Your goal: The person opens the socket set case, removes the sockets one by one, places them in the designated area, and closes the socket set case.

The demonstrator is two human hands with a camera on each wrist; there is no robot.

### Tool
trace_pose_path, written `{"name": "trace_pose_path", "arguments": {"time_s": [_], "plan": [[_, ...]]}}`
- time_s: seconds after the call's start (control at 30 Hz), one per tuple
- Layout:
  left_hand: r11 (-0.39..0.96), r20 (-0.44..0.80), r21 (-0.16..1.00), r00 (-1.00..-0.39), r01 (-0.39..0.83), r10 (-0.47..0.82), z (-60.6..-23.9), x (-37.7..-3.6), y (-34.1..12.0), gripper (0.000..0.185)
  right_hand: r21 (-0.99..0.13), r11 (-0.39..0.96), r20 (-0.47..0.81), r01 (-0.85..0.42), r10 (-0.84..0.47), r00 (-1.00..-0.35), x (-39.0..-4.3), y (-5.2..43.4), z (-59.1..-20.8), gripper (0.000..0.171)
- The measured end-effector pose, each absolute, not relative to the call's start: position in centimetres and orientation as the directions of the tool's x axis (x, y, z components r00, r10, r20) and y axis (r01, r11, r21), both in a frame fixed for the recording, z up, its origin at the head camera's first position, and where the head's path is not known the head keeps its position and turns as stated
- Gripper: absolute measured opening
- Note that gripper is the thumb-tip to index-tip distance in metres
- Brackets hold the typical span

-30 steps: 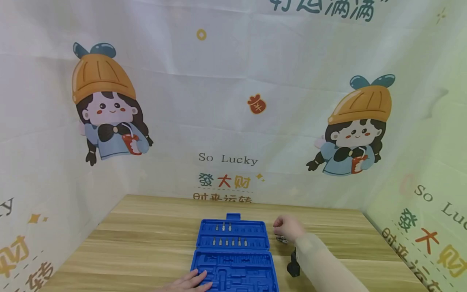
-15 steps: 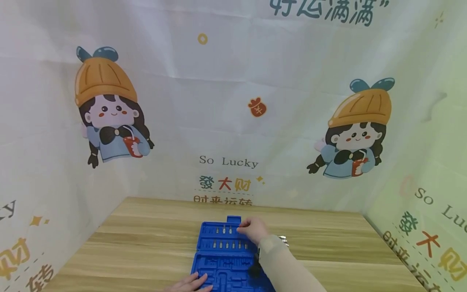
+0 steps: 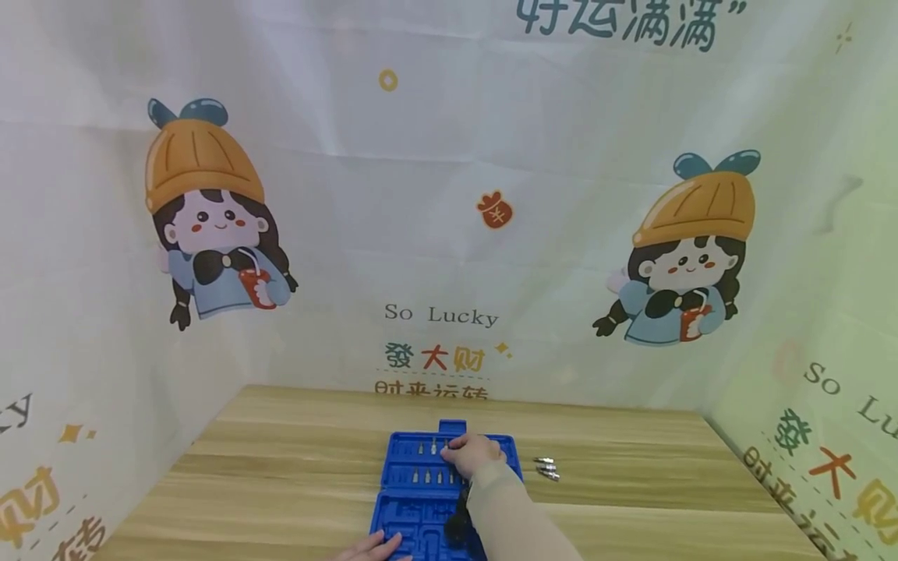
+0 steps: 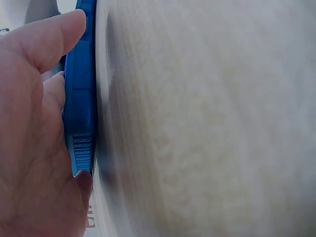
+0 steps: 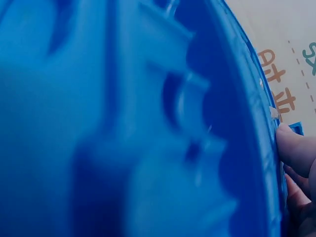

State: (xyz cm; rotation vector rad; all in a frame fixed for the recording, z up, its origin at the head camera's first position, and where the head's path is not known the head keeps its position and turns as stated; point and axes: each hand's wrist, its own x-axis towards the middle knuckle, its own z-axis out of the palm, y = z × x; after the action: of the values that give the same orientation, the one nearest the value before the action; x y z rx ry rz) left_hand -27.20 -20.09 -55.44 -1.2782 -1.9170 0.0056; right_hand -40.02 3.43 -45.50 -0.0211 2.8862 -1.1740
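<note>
While your right hand [image 3: 477, 457] is over the far half of the open blue case [image 3: 403, 510], its fingertips are drawn together beside the upper row of seated bits [image 3: 433, 446]; I cannot tell whether they pinch anything, since the hand hides the spot. Your left hand [image 3: 375, 548] rests with its fingers laid out over the case's near left edge. The case looks like stiff, light plastic that could slide on the smooth tabletop [image 3: 631, 475], so steady it at that edge. The bits look hard, small and slick, unlikely to break but easy to drop; take one by its sides, at the end that shows. To the right of the case, a few loose bits [image 3: 547, 468] lie flat, close together. Your right sleeve [image 3: 515, 510] and the dark device [image 3: 456, 530] by that wrist cover part of the case's near half.
</note>
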Motion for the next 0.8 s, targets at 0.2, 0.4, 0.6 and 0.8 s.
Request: {"name": "trace_pose_path", "arguments": {"time_s": [0.2,0.4,0.6,0.8], "plan": [[0.408,0.628,-0.429,-0.058,0.806,0.776,-57.1,-28.8,-20.4,0.043,-0.702,0.708,-0.070,0.082,0.046,-0.997,-40.8,3.1,-46.3,0.014],[0.389,0.636,-0.460,-0.009,0.798,0.771,-57.9,-29.3,-20.5,0.041,-0.726,0.679,-0.077,0.108,0.075,-0.994,-40.9,3.0,-46.6,0.012],[0.384,0.631,-0.470,-0.002,0.795,0.776,-57.3,-29.1,-20.4,0.042,-0.741,0.666,-0.061,0.089,0.065,-0.996,-40.9,3.0,-46.6,0.011],[0.396,0.648,-0.461,-0.004,0.795,0.762,-56.7,-28.6,-20.2,0.042,-0.773,0.628,-0.044,0.090,0.089,-0.995,-41.0,2.9,-46.7,0.008]]}}
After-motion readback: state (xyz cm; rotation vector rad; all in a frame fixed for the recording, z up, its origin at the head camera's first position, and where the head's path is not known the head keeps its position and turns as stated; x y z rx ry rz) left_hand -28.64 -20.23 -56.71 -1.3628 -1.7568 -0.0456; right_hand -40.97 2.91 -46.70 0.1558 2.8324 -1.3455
